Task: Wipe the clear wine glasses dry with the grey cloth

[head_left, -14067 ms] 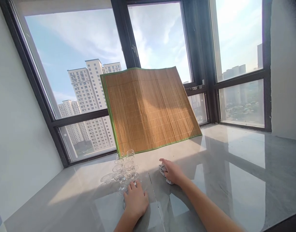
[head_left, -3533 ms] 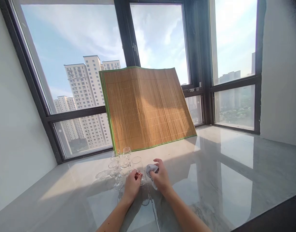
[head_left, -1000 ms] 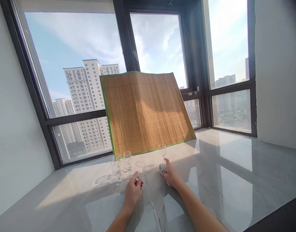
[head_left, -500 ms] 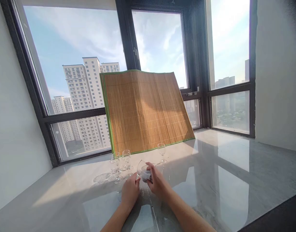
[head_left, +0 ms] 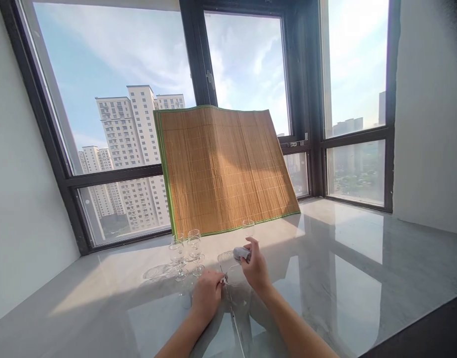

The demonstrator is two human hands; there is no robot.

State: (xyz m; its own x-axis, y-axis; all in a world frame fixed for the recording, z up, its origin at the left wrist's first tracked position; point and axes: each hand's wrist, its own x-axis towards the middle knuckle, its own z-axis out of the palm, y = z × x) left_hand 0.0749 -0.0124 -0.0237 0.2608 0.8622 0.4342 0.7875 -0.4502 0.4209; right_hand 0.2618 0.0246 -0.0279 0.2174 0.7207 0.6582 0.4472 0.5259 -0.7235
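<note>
My left hand is closed, its fingers pinching the stem of a clear stemmed glass. That glass is tilted toward the right, and its transparent bowl shows only faintly between my hands. In my closed right hand is a bunched grey-white cloth, just above and beyond the glass's bowl. Several stemmed glasses stand upright close together to the left, beyond my left hand. Behind my right hand stands one more stemmed glass, its lower part hidden by my fingers.
A folded bamboo mat with green edging leans against the dark window frame at the back. The glossy grey stone ledge carries reflections and a thin seam near my hands. White walls flank both sides.
My right hand has moved right and a little up with the cloth, away from the glass. The held glass has tipped over to the right, and my left hand has shifted slightly right.
</note>
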